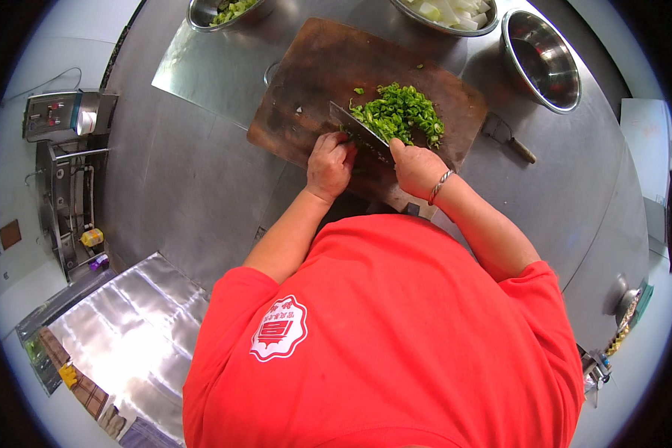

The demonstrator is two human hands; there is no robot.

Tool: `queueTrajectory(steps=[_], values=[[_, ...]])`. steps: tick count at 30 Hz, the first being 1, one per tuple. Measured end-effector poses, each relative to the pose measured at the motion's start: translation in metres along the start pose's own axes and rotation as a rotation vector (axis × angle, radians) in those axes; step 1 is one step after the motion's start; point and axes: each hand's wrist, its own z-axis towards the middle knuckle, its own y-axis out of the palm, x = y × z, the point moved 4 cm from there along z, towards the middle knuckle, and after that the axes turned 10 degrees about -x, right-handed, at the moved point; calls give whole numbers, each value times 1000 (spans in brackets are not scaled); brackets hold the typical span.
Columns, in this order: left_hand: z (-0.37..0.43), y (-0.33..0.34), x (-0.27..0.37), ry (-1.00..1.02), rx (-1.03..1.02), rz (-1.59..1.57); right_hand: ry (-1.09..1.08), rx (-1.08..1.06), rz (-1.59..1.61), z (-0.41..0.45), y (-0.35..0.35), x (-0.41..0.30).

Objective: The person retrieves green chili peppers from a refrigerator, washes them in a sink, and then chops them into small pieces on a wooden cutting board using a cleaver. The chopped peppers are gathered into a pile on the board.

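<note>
A broad metal kitchen knife (362,126) is in my right hand (420,168), its blade slanting up and left over a dark wooden cutting board (325,61). Chopped green vegetable pieces (400,113) lie in a heap beyond the blade, with a few stray bits on the board. My left hand (331,165) rests at the board's near side with curled fingers close to the blade. A bit of green shows at its fingertips, but the fingers hide most of what they press or hold.
At the far side stand a metal bowl of white chunks (453,14), a deep metal bowl (542,61) and a bowl of pale green pieces (224,14). A wooden-handled peeler-like tool (521,150) lies right of the board on the steel counter (196,168).
</note>
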Motion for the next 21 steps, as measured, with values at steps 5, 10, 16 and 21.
queueTrajectory(steps=[5,10,16,21], values=[[1,-1,0,-15,-18,8,-36,38,-10,-18,-13,-9],[-3,3,-2,-43,-47,5,2,-71,-111,-16,-6,-17],[1,3,0,-15,-16,4,-4,9,-74,4,-6,-16],[1,2,1,-30,-17,-9,27,44,-37,-6,-15,-3]])
